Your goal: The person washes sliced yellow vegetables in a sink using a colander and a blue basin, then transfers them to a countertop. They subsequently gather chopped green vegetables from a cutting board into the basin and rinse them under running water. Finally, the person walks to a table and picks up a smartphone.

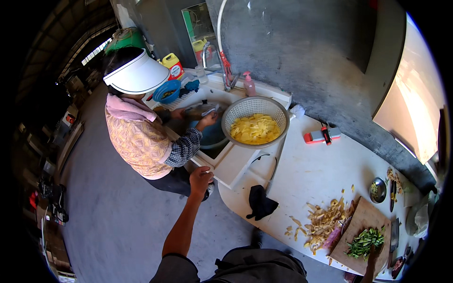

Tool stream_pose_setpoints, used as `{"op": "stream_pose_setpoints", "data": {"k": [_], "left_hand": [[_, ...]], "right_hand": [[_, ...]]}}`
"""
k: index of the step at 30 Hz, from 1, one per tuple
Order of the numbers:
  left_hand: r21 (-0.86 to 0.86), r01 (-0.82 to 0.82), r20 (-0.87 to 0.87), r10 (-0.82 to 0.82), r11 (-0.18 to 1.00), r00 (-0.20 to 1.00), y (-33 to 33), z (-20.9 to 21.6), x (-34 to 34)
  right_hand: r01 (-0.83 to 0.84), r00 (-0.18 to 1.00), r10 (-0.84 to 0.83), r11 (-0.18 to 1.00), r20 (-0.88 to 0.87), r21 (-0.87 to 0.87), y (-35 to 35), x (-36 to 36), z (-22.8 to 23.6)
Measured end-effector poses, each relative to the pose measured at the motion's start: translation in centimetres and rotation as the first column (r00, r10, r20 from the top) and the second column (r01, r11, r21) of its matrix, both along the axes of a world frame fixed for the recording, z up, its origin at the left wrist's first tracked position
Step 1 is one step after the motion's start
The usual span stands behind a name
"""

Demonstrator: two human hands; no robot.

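Observation:
My left hand (200, 181) is raised by the front edge of the white sink (232, 170), its fingers curled closed. Whether it grips anything small is hard to see. At the lower right, my right hand (372, 258) reaches to the chopped green vegetables (365, 241) on a wooden cutting board (349, 255); its fingers are mostly hidden. A knife (395, 234) lies along the board's right side. Left of the board spreads a heap of pale peelings (325, 221). A grey colander (255, 102) of thin yellow slices (255, 129) rests on the sink's right part.
A person in a white visor (137, 73) works at the sink with both hands over a blue basin (212, 135). On the white table (302, 174) are a black cloth (261, 203), a red-and-grey knife sharpener (322, 135) and a metal bowl (378, 190). A pink pump bottle (248, 84) stands behind.

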State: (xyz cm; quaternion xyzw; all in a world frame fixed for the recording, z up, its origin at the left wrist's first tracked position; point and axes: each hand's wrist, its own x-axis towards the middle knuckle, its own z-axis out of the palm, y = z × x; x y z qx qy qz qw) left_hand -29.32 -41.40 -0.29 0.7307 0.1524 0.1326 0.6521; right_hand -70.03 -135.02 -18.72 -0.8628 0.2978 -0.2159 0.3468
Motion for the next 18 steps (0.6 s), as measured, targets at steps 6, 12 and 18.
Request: {"op": "stream_pose_setpoints", "data": {"k": [6, 12, 18], "left_hand": [[-0.047, 0.007, -0.024, -0.008, 0.999, 1.0, -2.7, 0.0, -0.7], [-0.077, 0.021, 0.057, -0.017, 0.997, 0.998, -3.0, 0.0, 1.7], [-0.307, -0.022, -0.068, 0.002, 0.951, 0.998, 1.1, -3.7, 9.5]], "right_hand": [[0.033, 0.999, -0.034, 0.992, -0.005, -0.123, -1.0, -0.5, -1.4], [0.003, 1.0, -0.003, 0.995, 0.002, -0.096, -1.5, -0.5, -2.2], [-0.021, 0.997, 0.019, 0.999, -0.079, -0.029, 0.8, 0.1, 1.4]]}}
